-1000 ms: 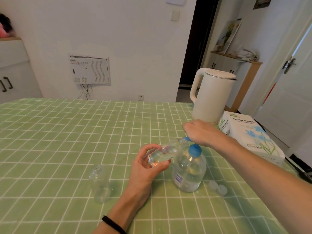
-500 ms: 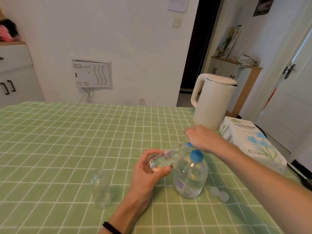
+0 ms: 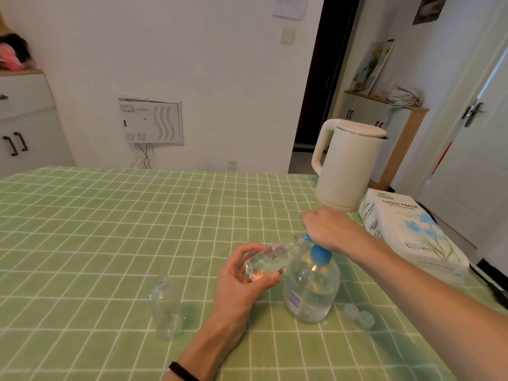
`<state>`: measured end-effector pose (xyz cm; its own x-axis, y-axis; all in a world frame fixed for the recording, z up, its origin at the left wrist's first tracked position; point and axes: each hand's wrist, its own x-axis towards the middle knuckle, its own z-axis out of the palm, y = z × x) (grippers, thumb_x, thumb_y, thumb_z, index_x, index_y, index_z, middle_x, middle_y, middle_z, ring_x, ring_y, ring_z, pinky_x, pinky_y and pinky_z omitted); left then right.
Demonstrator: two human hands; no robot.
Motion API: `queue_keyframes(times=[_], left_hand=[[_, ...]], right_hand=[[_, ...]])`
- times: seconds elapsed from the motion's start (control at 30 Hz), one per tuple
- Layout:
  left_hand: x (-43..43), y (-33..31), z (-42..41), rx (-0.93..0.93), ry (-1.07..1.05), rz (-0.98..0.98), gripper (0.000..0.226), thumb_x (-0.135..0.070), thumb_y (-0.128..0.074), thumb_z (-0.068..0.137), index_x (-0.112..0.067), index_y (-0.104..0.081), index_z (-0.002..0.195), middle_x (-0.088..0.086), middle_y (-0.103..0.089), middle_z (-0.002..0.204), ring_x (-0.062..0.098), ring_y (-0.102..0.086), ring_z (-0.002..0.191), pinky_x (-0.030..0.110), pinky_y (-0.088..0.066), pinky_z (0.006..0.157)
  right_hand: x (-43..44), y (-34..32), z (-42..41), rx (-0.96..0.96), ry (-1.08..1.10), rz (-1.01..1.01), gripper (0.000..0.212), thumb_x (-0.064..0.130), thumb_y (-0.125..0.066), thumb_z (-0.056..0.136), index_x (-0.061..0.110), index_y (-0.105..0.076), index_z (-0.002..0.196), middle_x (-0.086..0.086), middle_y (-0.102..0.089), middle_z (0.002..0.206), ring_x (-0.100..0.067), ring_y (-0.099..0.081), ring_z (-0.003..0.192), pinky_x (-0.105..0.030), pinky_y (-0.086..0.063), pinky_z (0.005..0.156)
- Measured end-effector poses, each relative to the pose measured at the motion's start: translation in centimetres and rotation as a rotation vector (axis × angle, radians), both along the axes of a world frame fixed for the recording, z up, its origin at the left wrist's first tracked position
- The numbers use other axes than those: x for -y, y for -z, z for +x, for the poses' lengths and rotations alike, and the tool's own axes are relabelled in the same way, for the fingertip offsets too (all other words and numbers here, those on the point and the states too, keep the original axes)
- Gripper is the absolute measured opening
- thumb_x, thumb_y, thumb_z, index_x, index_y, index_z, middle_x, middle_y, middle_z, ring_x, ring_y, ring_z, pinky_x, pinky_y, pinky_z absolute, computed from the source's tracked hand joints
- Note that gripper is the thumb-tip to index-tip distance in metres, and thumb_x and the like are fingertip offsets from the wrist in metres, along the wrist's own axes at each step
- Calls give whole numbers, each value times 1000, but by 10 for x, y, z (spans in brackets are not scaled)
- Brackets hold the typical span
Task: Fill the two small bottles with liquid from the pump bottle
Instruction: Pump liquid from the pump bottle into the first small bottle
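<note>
I observe the left hand [image 3: 242, 281] raised above the counter [image 3: 110, 215], its fingers and thumb curled round a small clear bottle [image 3: 268, 259]. The bottle is held tilted, base toward the palm and mouth angled up to the blue spout of the pump bottle [image 3: 310, 287]. Clear liquid appears to lie in its lower end. The right hand [image 3: 327, 229] rests palm-down on the pump head and covers most of it. I cannot tell whether its fingers curl round the head or only press on it. The pump bottle stands upright on the green checked cloth, partly full of clear liquid. The second small bottle [image 3: 166, 306] stands upright and uncapped on the counter, left of the left wrist and apart from it. Two small caps [image 3: 357, 316] lie side by side just right of the pump bottle's base. A white kettle [image 3: 346, 166] and a tissue box [image 3: 412, 229] sit at the far right.
</note>
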<state>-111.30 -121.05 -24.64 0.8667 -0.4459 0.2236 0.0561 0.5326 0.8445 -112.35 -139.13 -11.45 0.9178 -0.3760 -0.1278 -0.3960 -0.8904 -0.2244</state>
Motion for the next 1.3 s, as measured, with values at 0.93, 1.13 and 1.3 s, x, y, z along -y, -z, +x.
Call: queue_keyframes(times=[0.93,1.13,1.3], left_hand=[[-2,3,1,-6,-4,-4,56,-4,-92,67,-15,-68,116,16,-74,125,37,-72,112,34,-60,90],[-2,2,1,-11,2,-8,56,-4,-92,68,-14,-67,116,16,-73,127,38,-72,112,34,-60,90],[-1,2,2,-19,-3,-18,56,-5,-93,67,-13,-67,116,17,-74,125,36,-73,109,33,-60,89]], right_hand=[[-5,2,-2,-29,104,125,23,12,-33,96,15,-34,74,-7,-41,80,-19,-34,68,-33,-27,59],[-1,-4,-1,15,96,137,34,26,-26,104,8,-51,88,-3,-43,76,-30,-48,90,-40,-40,80],[0,5,2,108,126,188,30,10,-38,102,14,-33,73,-10,-49,85,-28,-46,80,-38,-37,70]])
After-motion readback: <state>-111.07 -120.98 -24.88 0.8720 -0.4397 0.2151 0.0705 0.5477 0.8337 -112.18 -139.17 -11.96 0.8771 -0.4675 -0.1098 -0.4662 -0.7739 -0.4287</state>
